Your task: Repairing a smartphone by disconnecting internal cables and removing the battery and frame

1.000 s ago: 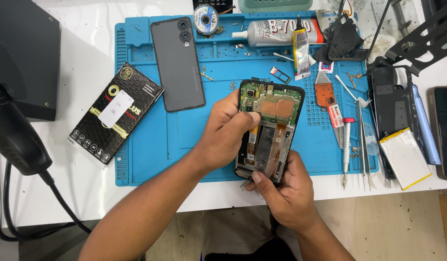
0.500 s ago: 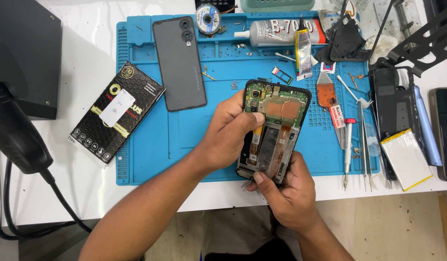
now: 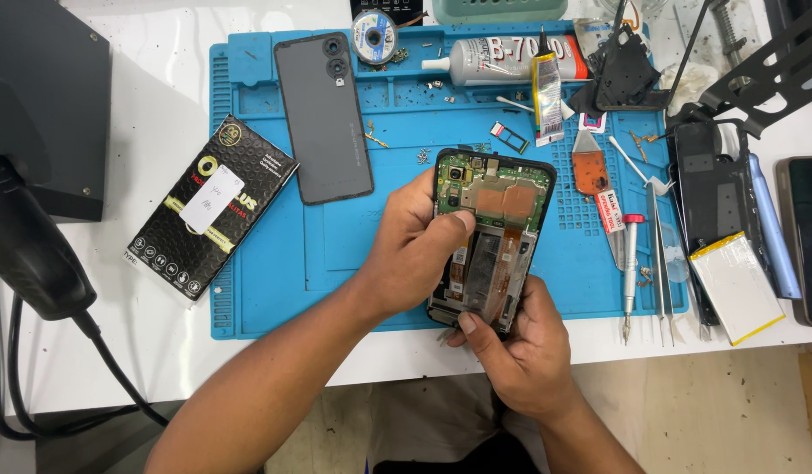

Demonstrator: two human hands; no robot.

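We're pinching w/ left hand point(image 3: 419, 241) fingertips at the opened phone point(image 3: 492, 230) left edge; right hand point(image 3: 520, 347) is gripping its near end, holding it over the blue mat point(image 3: 353, 237). Grey back cover point(image 3: 324, 116) is lying far-left.

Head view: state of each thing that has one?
Phone: back off, circuit board exposed, tilted above the mat.
Left hand: gripping the phone's left edge.
Right hand: holding the phone's bottom end.
Back cover: detached, flat on the blue mat.
Glue tube: lying on its side.
Black box: closed.
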